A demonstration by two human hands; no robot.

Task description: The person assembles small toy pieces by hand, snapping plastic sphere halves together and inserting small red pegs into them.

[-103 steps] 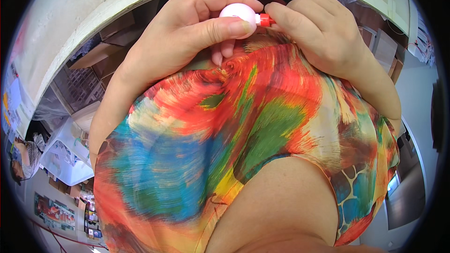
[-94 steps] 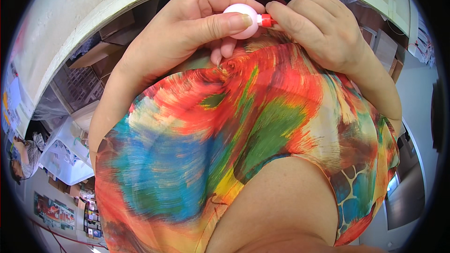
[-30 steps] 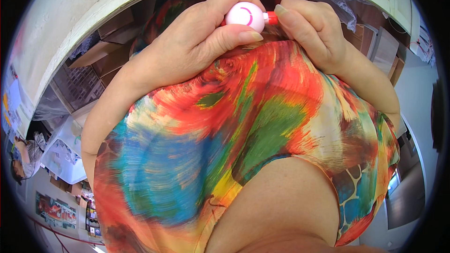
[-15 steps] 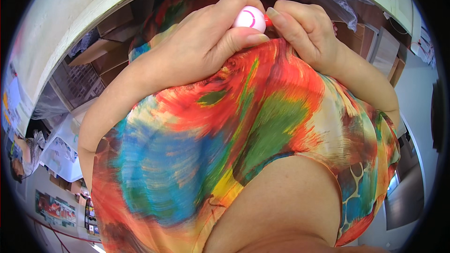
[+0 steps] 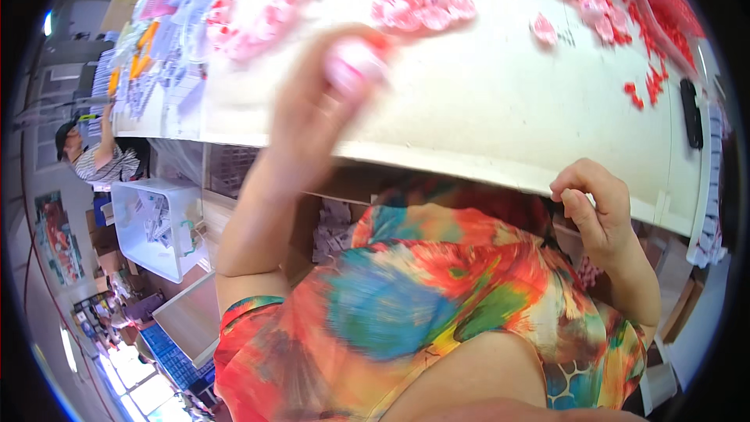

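Over the white table (image 5: pixel 484 117), my left hand (image 5: pixel 308 101) is closed around a rounded pink-and-white plastic piece (image 5: pixel 355 69) with a red part at its far end. Motion blurs both hand and piece, so finer detail is lost. By the table's front edge at the right, my right hand (image 5: pixel 600 207) has its fingers curled in toward the thumb, and nothing shows between them. Beyond my left hand lies a heap of pink translucent plastic pieces (image 5: pixel 426 0). A single pink piece (image 5: pixel 544 30) lies apart to its right.
Pink pieces with red parts (image 5: pixel 269 12) lie at the far left. Small red parts (image 5: pixel 655 82) are scattered near a red basket (image 5: pixel 668 19). A black tool-like object (image 5: pixel 691 113) rests at right. Left of me stands a white bin (image 5: pixel 160 227); another person (image 5: pixel 101 152) is farther off.
My hands have come apart from in front of my chest. The left has carried the pink piece out over the table; the right has dropped back to the table edge. The tabletop has come into view.
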